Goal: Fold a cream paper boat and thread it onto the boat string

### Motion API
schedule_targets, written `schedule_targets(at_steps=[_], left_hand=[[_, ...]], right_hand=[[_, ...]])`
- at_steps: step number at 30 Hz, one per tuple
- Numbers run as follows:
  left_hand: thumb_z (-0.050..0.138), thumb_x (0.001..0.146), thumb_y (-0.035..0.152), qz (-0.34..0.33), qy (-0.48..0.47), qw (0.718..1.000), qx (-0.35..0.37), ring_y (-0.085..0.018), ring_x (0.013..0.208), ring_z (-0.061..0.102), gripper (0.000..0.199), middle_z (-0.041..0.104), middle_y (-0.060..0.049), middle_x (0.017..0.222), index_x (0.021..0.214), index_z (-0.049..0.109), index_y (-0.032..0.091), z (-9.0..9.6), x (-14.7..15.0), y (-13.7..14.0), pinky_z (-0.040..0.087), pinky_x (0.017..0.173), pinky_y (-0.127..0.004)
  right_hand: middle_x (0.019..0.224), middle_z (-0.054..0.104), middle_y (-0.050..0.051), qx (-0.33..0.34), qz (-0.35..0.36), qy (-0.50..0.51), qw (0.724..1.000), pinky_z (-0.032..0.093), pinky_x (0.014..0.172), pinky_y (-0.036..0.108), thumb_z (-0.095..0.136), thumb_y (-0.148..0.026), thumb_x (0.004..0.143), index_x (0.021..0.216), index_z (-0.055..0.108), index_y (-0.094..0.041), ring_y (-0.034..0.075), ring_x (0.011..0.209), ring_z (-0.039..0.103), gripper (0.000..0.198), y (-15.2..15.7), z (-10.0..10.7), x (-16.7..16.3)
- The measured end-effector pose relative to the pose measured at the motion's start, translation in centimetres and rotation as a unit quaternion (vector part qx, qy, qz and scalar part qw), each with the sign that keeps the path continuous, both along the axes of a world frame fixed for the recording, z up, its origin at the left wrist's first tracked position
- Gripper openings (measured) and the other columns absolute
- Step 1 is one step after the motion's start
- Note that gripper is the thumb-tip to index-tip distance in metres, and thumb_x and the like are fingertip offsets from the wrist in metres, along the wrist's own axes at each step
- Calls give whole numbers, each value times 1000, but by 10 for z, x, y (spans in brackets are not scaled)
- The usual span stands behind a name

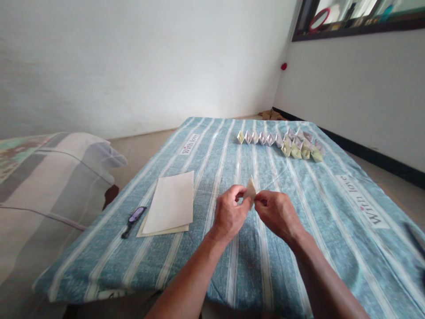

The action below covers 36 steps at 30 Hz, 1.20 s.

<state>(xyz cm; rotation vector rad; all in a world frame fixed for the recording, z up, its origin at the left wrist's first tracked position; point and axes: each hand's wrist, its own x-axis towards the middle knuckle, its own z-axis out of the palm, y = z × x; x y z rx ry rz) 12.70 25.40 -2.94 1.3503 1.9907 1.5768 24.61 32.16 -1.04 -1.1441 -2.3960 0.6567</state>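
Both of my hands meet over the middle of the blue striped cloth (232,274). My left hand (229,212) and my right hand (277,212) pinch a small folded piece of pale paper (250,190) between their fingertips, its point standing upward. A stack of cream paper sheets (171,203) lies flat to the left of my left hand. Beside that stack rests a dark utility knife (133,220). At the far end of the cloth stand rows of several small folded paper boats (282,143), white, pale yellow and lilac.
The cloth carries printed "With love" labels (363,200). A striped pillow or bedding (49,177) lies at the left, past the cloth's edge. White walls meet in the corner behind, and a dark-framed window ledge (358,26) sits at the upper right.
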Motion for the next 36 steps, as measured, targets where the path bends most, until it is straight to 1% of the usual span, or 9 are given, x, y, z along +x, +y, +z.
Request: schedule_targets(at_steps=[3,7,10,13,18,24,29,36], left_hand=[[65,72,12,-26,-111,993,-5,-16,70,68,9,72,-1,76,80,66,17,4,-5,0,54,66,-27],[69,68,13,-42,-229,972,-9,-15,66,67,12,71,-1,72,80,67,16,6,-10,-1,51,62,-24],[70,67,16,-56,-296,953,-23,-14,66,66,13,71,-2,71,80,69,14,9,-11,-3,49,63,-23],[71,65,16,-61,-340,938,-34,-13,66,66,14,72,-2,71,79,69,14,14,-12,-5,48,65,-24],[73,63,16,-82,-375,923,-32,-14,67,66,18,74,-3,74,81,70,14,16,-11,-4,48,65,-24],[73,63,16,-98,-396,913,-32,-12,68,65,18,72,-2,71,81,70,14,14,-11,-3,46,67,-23],[73,65,18,-106,-412,904,-32,-12,67,64,20,72,-2,73,84,70,14,13,-11,-4,45,65,-23],[74,64,20,-109,-432,895,-35,-13,66,63,24,72,-3,74,87,69,13,12,-11,-4,44,64,-23]], right_hand=[[53,55,0,-9,-1,2,1000,32,53,23,49,-16,78,58,62,-19,12,54,52,24,0,1,1],[55,59,0,-26,2,12,1000,34,53,23,50,-18,79,63,66,-19,13,54,55,23,1,2,2],[55,60,1,-32,8,30,999,35,54,23,51,-18,79,64,68,-19,13,55,55,23,1,2,2],[55,61,1,-43,17,45,998,36,54,23,51,-18,78,65,69,-19,13,55,55,22,2,2,3],[57,60,0,-75,20,58,995,36,54,24,52,-18,77,62,68,-18,12,55,52,21,1,5,4],[55,57,-1,-75,19,59,995,35,53,24,51,-18,77,64,69,-17,11,54,50,22,1,6,4],[57,61,0,-81,18,60,995,35,54,24,52,-19,77,61,66,-17,12,55,52,22,1,6,4],[58,63,1,-72,7,54,996,37,55,25,52,-20,78,62,67,-18,13,56,55,22,2,4,4]])
